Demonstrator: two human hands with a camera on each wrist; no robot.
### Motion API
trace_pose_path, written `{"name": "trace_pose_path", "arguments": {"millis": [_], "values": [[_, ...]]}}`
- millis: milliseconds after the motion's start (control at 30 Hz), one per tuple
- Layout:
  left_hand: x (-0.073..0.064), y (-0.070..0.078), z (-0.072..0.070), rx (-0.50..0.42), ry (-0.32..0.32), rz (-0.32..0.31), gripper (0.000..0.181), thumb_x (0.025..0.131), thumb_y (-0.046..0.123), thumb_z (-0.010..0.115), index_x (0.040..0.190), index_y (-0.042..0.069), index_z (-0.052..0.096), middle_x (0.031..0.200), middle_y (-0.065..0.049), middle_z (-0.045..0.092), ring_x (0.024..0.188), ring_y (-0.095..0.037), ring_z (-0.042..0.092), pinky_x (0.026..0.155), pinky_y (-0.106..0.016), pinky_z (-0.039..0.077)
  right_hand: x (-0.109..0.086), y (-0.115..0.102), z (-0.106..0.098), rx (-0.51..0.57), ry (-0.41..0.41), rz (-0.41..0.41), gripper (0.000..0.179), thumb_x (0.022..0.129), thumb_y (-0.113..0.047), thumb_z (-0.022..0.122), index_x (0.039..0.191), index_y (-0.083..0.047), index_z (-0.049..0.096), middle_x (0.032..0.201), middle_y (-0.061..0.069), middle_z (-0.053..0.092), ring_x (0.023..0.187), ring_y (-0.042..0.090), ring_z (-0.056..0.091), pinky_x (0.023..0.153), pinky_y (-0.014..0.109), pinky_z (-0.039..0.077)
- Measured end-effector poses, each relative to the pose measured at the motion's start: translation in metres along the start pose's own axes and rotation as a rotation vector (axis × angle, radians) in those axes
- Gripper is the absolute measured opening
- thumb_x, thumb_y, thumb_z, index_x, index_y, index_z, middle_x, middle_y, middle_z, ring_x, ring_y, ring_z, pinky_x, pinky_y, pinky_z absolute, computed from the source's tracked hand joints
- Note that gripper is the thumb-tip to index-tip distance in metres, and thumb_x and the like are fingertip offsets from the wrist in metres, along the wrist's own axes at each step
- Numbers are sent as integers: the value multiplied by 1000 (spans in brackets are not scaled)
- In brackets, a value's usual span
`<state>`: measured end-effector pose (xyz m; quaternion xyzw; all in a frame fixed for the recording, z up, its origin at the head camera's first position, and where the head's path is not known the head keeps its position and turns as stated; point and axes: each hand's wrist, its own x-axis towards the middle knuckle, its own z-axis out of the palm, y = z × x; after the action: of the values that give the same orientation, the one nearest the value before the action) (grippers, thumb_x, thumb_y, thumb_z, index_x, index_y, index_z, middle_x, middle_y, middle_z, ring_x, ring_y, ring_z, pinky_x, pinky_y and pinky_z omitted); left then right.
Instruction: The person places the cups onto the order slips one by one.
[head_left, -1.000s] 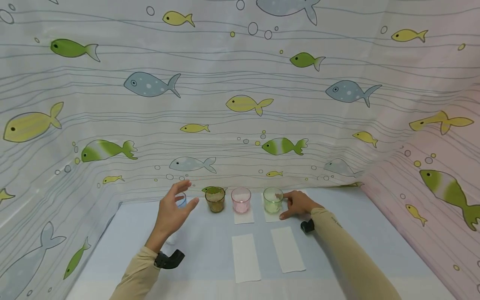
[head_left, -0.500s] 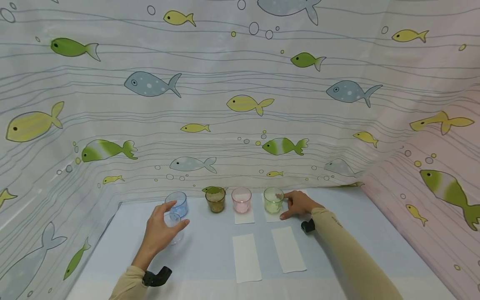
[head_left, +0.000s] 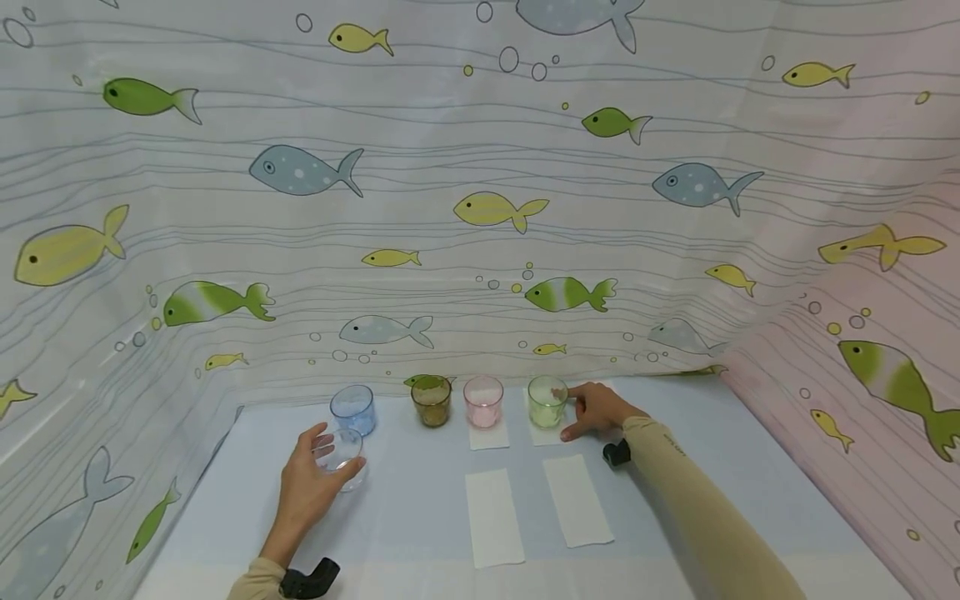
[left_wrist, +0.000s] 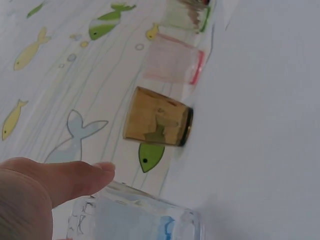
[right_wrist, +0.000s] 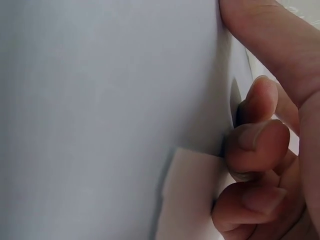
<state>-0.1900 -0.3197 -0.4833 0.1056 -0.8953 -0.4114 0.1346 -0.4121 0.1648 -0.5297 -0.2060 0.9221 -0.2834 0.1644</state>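
My left hand (head_left: 309, 483) curls round a clear glass (head_left: 347, 450) at the front left of the glasses, fingers on its left and thumb by its right side. In the left wrist view the thumb (left_wrist: 75, 179) lies near the rim of this clear glass (left_wrist: 145, 220). A blue glass (head_left: 352, 410) stands just behind it. My right hand (head_left: 598, 408) rests on the table beside a green glass (head_left: 547, 402), its index fingertip close to the rim; contact is hard to tell. Its fingers (right_wrist: 255, 147) hang loosely curled with nothing held.
A brown glass (head_left: 431, 404) and a pink glass (head_left: 483, 402) stand along the back of the table. Two white paper strips (head_left: 495, 517) (head_left: 578, 500) lie in front; more paper lies under the pink and green glasses. A fish-patterned sheet (head_left: 480, 275) rises behind.
My left hand has come down and back from beside the blue glass to the clear glass, and its fingers have closed round it. The right hand has not moved.
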Motion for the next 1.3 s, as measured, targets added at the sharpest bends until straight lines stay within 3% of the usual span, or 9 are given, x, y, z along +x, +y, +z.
{"name": "trace_pose_path", "arguments": {"millis": [167, 367, 500, 600, 700, 767, 967, 1100, 1300], "values": [[-2, -7, 3, -2, 39, 10, 95, 85, 27, 91, 155, -9, 39, 148, -32, 58, 136, -47, 58, 110, -60, 49, 0, 0, 1, -16, -9, -15, 87, 67, -43, 101, 140, -10, 67, 69, -4, 59, 62, 11, 51, 56, 26, 40], [0, -13, 5, 5, 103, 62, 87, 82, 29, 94, 147, -8, 52, 136, -29, 68, 128, -43, 66, 106, -59, 53, -6, -6, -1, -73, -29, -46, 72, 75, -44, 96, 131, -11, 67, 71, -4, 59, 63, 11, 52, 59, 25, 41], [0, -16, 7, -10, 118, 58, 85, 80, 29, 96, 145, -6, 55, 134, -27, 70, 127, -42, 67, 106, -55, 55, -12, -12, -3, -97, -39, -57, 60, 80, -43, 93, 123, -12, 66, 76, -3, 59, 66, 12, 53, 60, 26, 42], [0, -19, 8, -35, 117, 31, 86, 79, 31, 96, 146, -4, 55, 136, -25, 70, 130, -40, 66, 103, -30, 56, -15, -14, -2, -113, -38, -55, 52, 82, -43, 92, 117, -13, 66, 80, -2, 60, 69, 13, 54, 62, 28, 43], [-1, -23, 10, -76, 108, 17, 88, 79, 33, 96, 148, -3, 54, 138, -23, 70, 132, -39, 65, 95, -3, 42, -18, -17, -1, -131, -36, -50, 50, 84, -43, 90, 116, -13, 67, 83, -1, 61, 72, 15, 54, 64, 30, 44], [-1, -25, 10, -115, 101, 15, 88, 80, 33, 96, 148, -3, 54, 138, -23, 69, 133, -38, 65, 92, 6, 34, -18, -18, 0, -147, -39, -45, 53, 85, -43, 90, 121, -12, 67, 85, -1, 61, 74, 15, 55, 65, 31, 44], [0, -32, 12, -187, 93, 29, 83, 80, 28, 96, 147, -3, 56, 138, -22, 70, 131, -36, 65, 95, 6, 38, -23, -22, -3, -182, -63, -66, 76, 88, -44, 86, 150, -9, 59, 89, -3, 64, 80, 14, 56, 71, 31, 47], [1, -34, 13, -194, 91, 26, 81, 80, 26, 96, 146, -1, 58, 138, -20, 71, 129, -32, 66, 94, 5, 39, -27, -22, -10, -173, -43, -129, 74, 89, -39, 86, 152, -10, 58, 92, -4, 67, 79, 12, 58, 71, 30, 49], [0, -37, 13, -194, 74, 25, 82, 81, 29, 95, 148, 0, 57, 140, -18, 70, 132, -31, 65, 94, 6, 37, -37, -12, -29, -107, 73, -242, 69, 89, -27, 87, 150, -9, 61, 89, -5, 65, 73, 12, 56, 64, 25, 48]]}}
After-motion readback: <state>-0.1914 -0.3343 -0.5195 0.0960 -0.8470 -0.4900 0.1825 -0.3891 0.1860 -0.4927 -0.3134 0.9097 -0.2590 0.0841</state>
